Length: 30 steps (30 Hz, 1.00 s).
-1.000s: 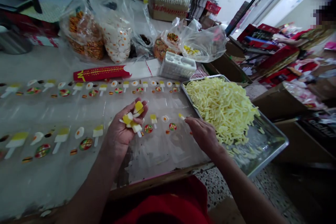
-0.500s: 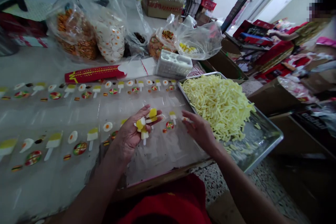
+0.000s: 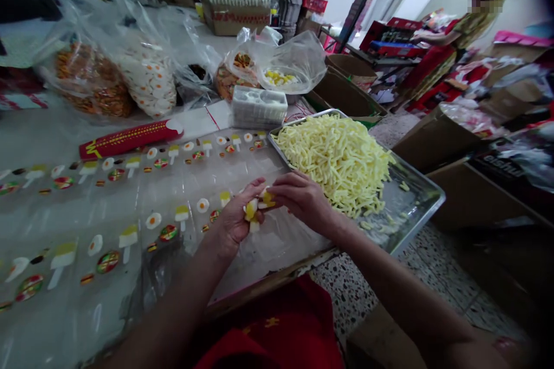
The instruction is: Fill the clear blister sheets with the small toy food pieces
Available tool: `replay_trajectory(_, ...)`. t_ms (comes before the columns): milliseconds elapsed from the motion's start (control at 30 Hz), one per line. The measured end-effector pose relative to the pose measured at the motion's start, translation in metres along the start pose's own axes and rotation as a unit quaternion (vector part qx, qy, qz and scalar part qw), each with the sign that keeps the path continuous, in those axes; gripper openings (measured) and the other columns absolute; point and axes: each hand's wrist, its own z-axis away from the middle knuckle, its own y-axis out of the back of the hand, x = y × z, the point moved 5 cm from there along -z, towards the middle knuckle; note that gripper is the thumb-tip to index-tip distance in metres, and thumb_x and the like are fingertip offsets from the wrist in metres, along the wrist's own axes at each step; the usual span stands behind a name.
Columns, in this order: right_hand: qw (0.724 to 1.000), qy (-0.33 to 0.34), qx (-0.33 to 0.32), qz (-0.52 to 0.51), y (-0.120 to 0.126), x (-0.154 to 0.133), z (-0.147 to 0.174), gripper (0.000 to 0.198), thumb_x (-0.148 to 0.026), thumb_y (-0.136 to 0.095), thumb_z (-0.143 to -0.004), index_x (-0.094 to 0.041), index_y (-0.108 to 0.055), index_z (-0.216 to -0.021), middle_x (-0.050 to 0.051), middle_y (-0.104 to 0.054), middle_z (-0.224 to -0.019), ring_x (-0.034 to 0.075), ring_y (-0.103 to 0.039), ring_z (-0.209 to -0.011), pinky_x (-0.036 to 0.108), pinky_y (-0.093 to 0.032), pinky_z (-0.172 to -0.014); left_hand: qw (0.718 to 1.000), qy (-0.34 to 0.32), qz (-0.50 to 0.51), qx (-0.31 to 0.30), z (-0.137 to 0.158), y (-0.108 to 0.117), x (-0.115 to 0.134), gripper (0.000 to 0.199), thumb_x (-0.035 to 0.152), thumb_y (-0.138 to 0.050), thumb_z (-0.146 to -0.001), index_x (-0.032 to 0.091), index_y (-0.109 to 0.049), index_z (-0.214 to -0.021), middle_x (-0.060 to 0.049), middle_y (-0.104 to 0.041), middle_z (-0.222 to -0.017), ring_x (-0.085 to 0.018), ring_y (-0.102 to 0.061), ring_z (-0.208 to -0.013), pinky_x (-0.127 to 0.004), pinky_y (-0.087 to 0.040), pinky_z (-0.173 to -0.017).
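Note:
My left hand [image 3: 236, 216] is cupped around several small toy popsicles [image 3: 251, 211], yellow on top, white below, with white sticks. The fingers of my right hand [image 3: 305, 199] are closed on a yellow-and-white popsicle [image 3: 268, 197] at my left fingertips. Beneath and beside my hands lie rows of clear plastic sheets or bags, on which small pieces are set out in groups: a popsicle [image 3: 182, 214], a fried egg [image 3: 153, 220], a round pizza-like disc [image 3: 168, 233] and a tiny burger [image 3: 151, 247]. The spot directly under my hands is partly hidden.
Right of my hands, a metal tray [image 3: 418, 225] bears a heap of pale yellow fries-like sticks [image 3: 337, 155]. Behind stand a clear plastic box [image 3: 259, 106], a red printed card strip [image 3: 125, 139] and bags of pieces [image 3: 149, 81]. Cartons [image 3: 445, 132] and a person [image 3: 450, 40] are at right.
My right hand has moved left from beside the tray to my left hand and closed on a popsicle there. The view has shifted to the right.

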Motion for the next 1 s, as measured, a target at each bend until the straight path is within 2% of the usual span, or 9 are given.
replay_trajectory(67, 0.995, -0.071, 0.040, -0.060, 0.020, 0.016, -0.004, 0.019, -0.029, -0.057, -0.100, -0.020, -0.074, -0.105, 0.006, -0.072, -0.098, 0.018, -0.067, -0.091, 0.032, -0.055, -0.084, 0.999, 0.033, 0.014, 0.006, -0.006, -0.008, -0.002, 0.039, 0.012, -0.056, -0.091, 0.017, -0.050, -0.130, -0.008, -0.070, -0.087, -0.019, -0.073, -0.065, -0.014, -0.043, -0.034)
replay_trajectory(167, 0.959, -0.207, 0.071, -0.182, 0.053, 0.052, -0.010, 0.024, -0.038, -0.062, -0.095, -0.016, -0.071, -0.100, 0.002, -0.070, -0.073, 0.016, -0.068, -0.066, 0.027, -0.055, -0.063, 0.997, -0.021, -0.052, 0.058, -0.010, -0.017, 0.005, 0.041, 0.009, -0.057, -0.087, 0.016, -0.050, -0.127, -0.012, -0.073, -0.093, -0.021, -0.075, -0.073, -0.013, -0.040, -0.037)
replay_trajectory(233, 0.934, -0.264, 0.009, -0.240, 0.064, 0.073, -0.014, 0.026, -0.040, -0.067, -0.089, -0.015, -0.070, -0.098, 0.001, -0.069, -0.066, 0.017, -0.068, -0.060, 0.027, -0.055, -0.058, 0.979, -0.077, -0.177, 0.071, -0.008, -0.025, 0.007, 0.039, 0.009, -0.058, -0.084, 0.016, -0.055, -0.123, -0.009, -0.073, -0.082, -0.018, -0.072, -0.065, -0.013, -0.038, -0.039)
replay_trajectory(300, 0.922, -0.292, -0.093, -0.238, 0.064, 0.088, -0.016, 0.021, -0.034, -0.068, -0.086, -0.014, -0.071, -0.094, 0.001, -0.068, -0.064, 0.017, -0.069, -0.059, 0.027, -0.056, -0.058, 0.944, -0.079, -0.321, 0.022, -0.005, -0.037, 0.000, 0.035, 0.010, -0.056, -0.083, 0.014, -0.062, -0.118, -0.006, -0.070, -0.068, -0.015, -0.067, -0.055, -0.015, -0.039, -0.043)
replay_trajectory(400, 0.923, -0.263, -0.237, -0.153, 0.052, 0.096, -0.022, 0.014, -0.021, -0.062, -0.086, -0.014, -0.073, -0.093, 0.000, -0.070, -0.069, 0.015, -0.068, -0.061, 0.022, -0.051, -0.058, 0.897, -0.006, -0.435, -0.073, -0.006, -0.046, -0.018, 0.039, 0.013, -0.057, -0.080, 0.014, -0.068, -0.118, -0.004, -0.068, -0.061, -0.015, -0.064, -0.050, -0.019, -0.043, -0.048)
replay_trajectory(500, 0.935, -0.149, -0.323, 0.003, 0.037, 0.092, -0.035, 0.020, -0.009, -0.062, -0.083, -0.016, -0.077, -0.095, 0.000, -0.074, -0.079, 0.013, -0.066, -0.068, 0.020, -0.045, -0.063, 0.910, 0.115, -0.378, -0.124, -0.014, -0.043, -0.035, 0.047, 0.018, -0.063, -0.078, 0.012, -0.065, -0.124, -0.009, -0.072, -0.071, -0.020, -0.069, -0.057, -0.020, -0.038, -0.045)
replay_trajectory(633, 0.904, -0.074, -0.394, 0.149, 0.018, 0.088, -0.041, 0.026, -0.005, -0.064, -0.081, -0.018, -0.079, -0.096, 0.003, -0.076, -0.092, 0.016, -0.066, -0.081, 0.022, -0.042, -0.070, 0.934, 0.241, -0.235, -0.123, -0.025, -0.033, -0.055, 0.044, 0.022, -0.074, -0.073, 0.011, -0.066, -0.115, -0.016, -0.074, -0.086, -0.024, -0.073, -0.068, -0.017, -0.034, -0.040)
replay_trajectory(833, 0.895, -0.114, -0.329, 0.277, 0.016, 0.084, -0.036, 0.027, -0.006, -0.058, -0.085, -0.014, -0.078, -0.101, 0.012, -0.073, -0.104, 0.023, -0.067, -0.092, 0.027, -0.040, -0.069, 0.953, 0.222, -0.193, -0.067, -0.015, -0.030, -0.065, 0.029, 0.017, -0.071, -0.075, 0.015, -0.060, -0.102, -0.013, -0.073, -0.077, -0.024, -0.073, -0.066, -0.015, -0.035, -0.040)
replay_trajectory(1000, 0.897, -0.112, -0.321, 0.282, 0.015, 0.077, -0.038, 0.026, -0.006, -0.057, -0.085, -0.015, -0.077, -0.099, 0.011, -0.070, -0.107, 0.022, -0.065, -0.093, 0.027, -0.040, -0.069, 0.956, 0.244, -0.160, -0.030, -0.006, -0.027, -0.068, 0.052, 0.015, -0.071, -0.073, 0.017, -0.053, -0.122, -0.014, -0.074, -0.078, -0.025, -0.074, -0.065, -0.014, -0.036, -0.039)
